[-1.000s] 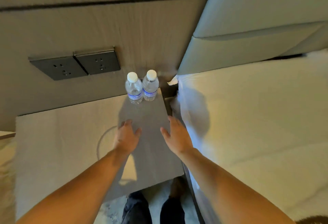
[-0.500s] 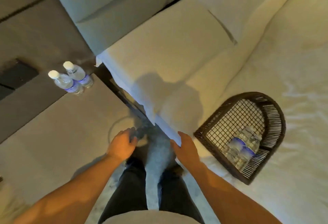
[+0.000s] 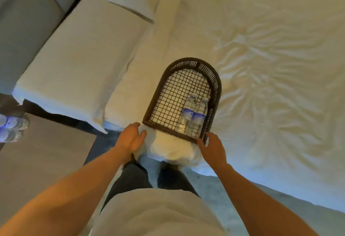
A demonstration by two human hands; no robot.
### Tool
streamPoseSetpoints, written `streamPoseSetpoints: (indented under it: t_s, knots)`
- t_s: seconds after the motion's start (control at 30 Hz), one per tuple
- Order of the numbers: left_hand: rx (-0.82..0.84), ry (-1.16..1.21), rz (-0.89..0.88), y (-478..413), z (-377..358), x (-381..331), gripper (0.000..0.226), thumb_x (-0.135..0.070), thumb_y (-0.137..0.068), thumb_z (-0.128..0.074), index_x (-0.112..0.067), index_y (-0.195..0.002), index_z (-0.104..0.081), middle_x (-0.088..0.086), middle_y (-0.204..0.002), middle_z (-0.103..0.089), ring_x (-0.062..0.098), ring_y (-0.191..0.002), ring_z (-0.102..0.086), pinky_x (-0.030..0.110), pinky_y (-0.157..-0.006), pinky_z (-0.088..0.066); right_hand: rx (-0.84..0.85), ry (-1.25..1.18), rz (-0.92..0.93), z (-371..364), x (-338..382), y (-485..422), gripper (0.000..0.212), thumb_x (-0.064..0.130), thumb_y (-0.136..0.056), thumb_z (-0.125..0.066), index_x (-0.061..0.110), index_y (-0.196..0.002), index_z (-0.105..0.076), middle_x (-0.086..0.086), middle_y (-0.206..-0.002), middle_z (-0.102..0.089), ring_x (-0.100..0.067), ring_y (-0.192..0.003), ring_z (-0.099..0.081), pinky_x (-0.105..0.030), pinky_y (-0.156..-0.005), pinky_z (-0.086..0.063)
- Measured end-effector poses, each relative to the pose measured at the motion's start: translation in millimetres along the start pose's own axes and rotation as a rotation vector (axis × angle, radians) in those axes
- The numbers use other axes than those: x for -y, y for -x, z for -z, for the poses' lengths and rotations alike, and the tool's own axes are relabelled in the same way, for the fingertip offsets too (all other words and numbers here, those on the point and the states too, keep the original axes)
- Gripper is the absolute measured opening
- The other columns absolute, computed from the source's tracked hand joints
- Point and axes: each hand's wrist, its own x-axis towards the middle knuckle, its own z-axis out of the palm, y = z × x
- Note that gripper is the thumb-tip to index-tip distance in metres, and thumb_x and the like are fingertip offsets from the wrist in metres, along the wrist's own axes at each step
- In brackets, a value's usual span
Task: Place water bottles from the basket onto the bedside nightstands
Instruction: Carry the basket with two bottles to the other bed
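A dark wicker basket (image 3: 216,84) with a wire-grid floor rests on the white bed, near its edge. Two clear water bottles (image 3: 193,118) with blue labels lie side by side in its right half. My left hand (image 3: 130,139) hovers open just left of the basket's near left corner. My right hand (image 3: 212,147) is open, fingertips at the basket's near right corner. Two more bottles (image 3: 11,128) stand blurred on the grey nightstand (image 3: 46,161) at the far left.
White pillows (image 3: 80,63) lie at the head of the bed (image 3: 270,67), against a grey padded headboard (image 3: 22,22). My legs stand in the narrow gap between nightstand and mattress edge.
My view has swung right from the nightstand to the bed. Both hands have left the nightstand and moved up to the basket's near edge.
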Motion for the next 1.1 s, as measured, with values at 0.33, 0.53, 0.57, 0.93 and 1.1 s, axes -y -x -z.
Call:
streamPoseSetpoints:
  t_s: [0.33, 0.53, 0.57, 0.93, 1.1]
  knots:
    - [-0.031, -0.003, 0.02, -87, -7, -62, 0.044, -0.027, -0.095, -0.064, 0.002, -0.126, -0.051, 0.021, -0.116, -0.065, 0.039, -0.106, -0.065, 0.038, -0.078, -0.049, 0.107, -0.346, -0.327, 10, -46, -64, 0.072, 0.048, -0.087, -0.069, 0.008, -0.142, -0.045, -0.014, -0.136, -0.059, -0.029, -0.121, -0.059, -0.032, -0.09, -0.044]
    - [0.043, 0.002, 0.07, -136, -19, -58, 0.059, -0.027, -0.087, -0.076, -0.003, -0.133, -0.048, 0.018, -0.126, -0.065, 0.039, -0.113, -0.063, 0.045, -0.092, -0.053, 0.198, -0.568, -0.372, -11, -56, -99, 0.068, 0.047, -0.08, -0.077, 0.013, -0.134, -0.053, -0.006, -0.128, -0.064, -0.024, -0.114, -0.063, -0.04, -0.095, -0.053]
    - [0.045, 0.018, 0.081, -142, -21, -57, 0.06, -0.027, -0.086, -0.077, -0.004, -0.134, -0.049, 0.018, -0.127, -0.065, 0.039, -0.114, -0.063, 0.046, -0.094, -0.053, 0.206, -0.61, -0.372, -14, -55, -103, 0.062, 0.044, -0.082, -0.076, 0.013, -0.133, -0.055, -0.005, -0.125, -0.065, -0.024, -0.112, -0.063, -0.038, -0.091, -0.053]
    - [0.196, 0.211, 0.114, -177, -25, -18, 0.05, -0.032, -0.082, -0.066, -0.018, -0.13, -0.059, 0.006, -0.121, -0.071, 0.03, -0.112, -0.067, 0.054, -0.097, -0.055, 0.225, -0.843, -0.395, -17, -48, -106, 0.035, 0.006, -0.086, -0.069, 0.015, -0.12, -0.068, -0.005, -0.109, -0.076, -0.024, -0.1, -0.073, -0.042, -0.083, -0.06]
    - [0.232, 0.212, 0.072, -160, -9, -33, 0.04, -0.021, -0.091, -0.064, -0.016, -0.13, -0.06, 0.006, -0.124, -0.071, 0.029, -0.115, -0.066, 0.053, -0.1, -0.053, 0.184, -0.763, -0.36, -8, -29, -93, 0.023, 0.004, -0.081, -0.069, 0.022, -0.094, -0.071, -0.003, -0.096, -0.077, -0.022, -0.092, -0.073, -0.038, -0.077, -0.059]
